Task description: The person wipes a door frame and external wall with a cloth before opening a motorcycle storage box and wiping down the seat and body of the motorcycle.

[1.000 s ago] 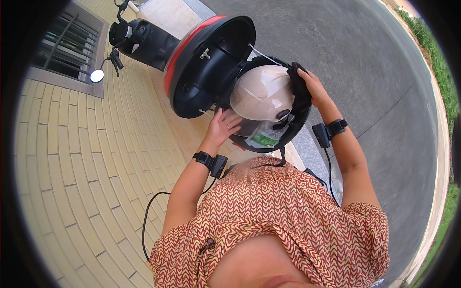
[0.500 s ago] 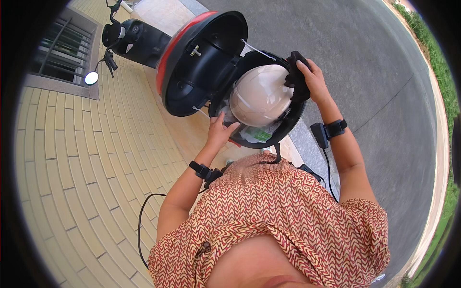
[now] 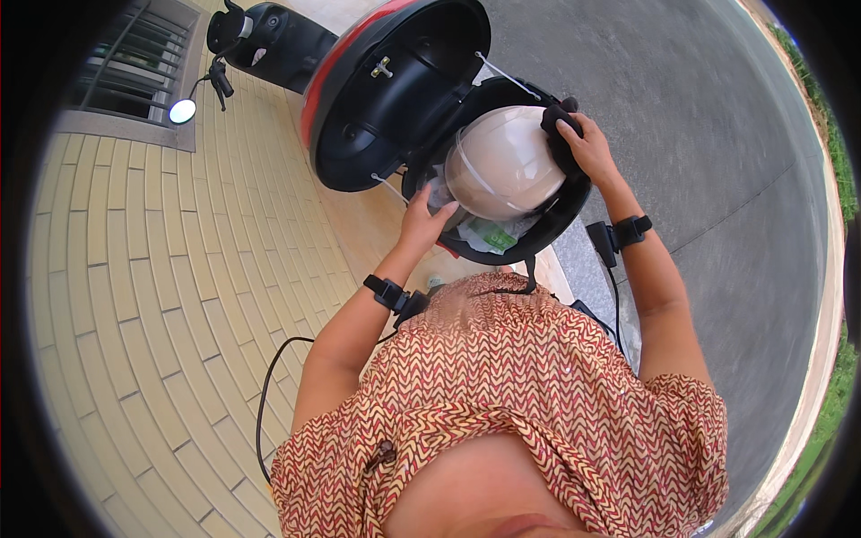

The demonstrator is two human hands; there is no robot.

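Hands [image 3: 592, 148] lower white helmet [image 3: 502, 161] deeper | into scooter compartment [image 3: 556, 215]; seat [image 3: 395, 99] up

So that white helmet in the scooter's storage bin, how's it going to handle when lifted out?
The white helmet looks like a rigid shell, so it should keep its shape. Its glossy dome could be slippery and might roll if set down. The right hand grips its dark edge and the left hand steadies the front, which suits it.

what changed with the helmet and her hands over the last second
The white helmet sank lower into the scooter's open storage compartment. The left hand slid down to its lower front edge; the right hand kept its hold on the far side. The raised seat lid stayed open.
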